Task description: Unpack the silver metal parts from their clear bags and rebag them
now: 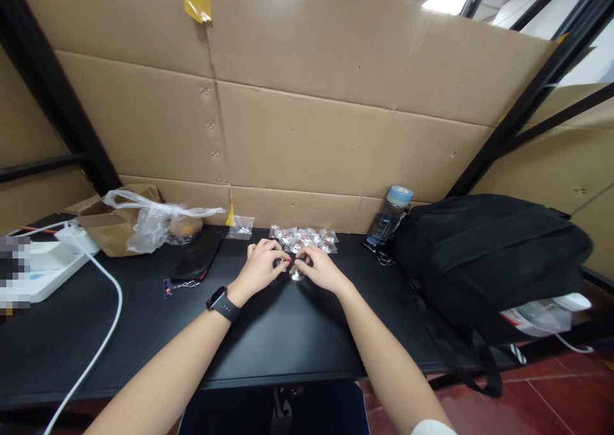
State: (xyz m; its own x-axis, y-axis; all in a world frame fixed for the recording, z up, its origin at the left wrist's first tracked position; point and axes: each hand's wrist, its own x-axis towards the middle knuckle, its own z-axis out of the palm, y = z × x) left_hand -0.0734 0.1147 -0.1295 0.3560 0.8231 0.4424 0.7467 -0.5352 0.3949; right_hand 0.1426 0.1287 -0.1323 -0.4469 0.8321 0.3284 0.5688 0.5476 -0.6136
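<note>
My left hand (263,265), with a dark watch on its wrist, is closed with thumb and fingers pinched at a small shiny round piece (283,266) with a bit of red at its edge. Close by, my right hand (320,268) has its thumb and fingers closed on another shiny silvery round piece (297,274) at the tabletop. The fingers partly cover both pieces, so their exact kind is hidden. Just beyond my hands lie several clear packets (302,238) holding silvery round pieces with red spots.
On the black table (288,339), a small clear packet (240,227), a black pouch (196,259), a plastic bag (158,221) and a white power strip (52,262) lie left. A bottle (386,217) and black backpack (484,256) stand right. Cardboard (307,147) walls the back.
</note>
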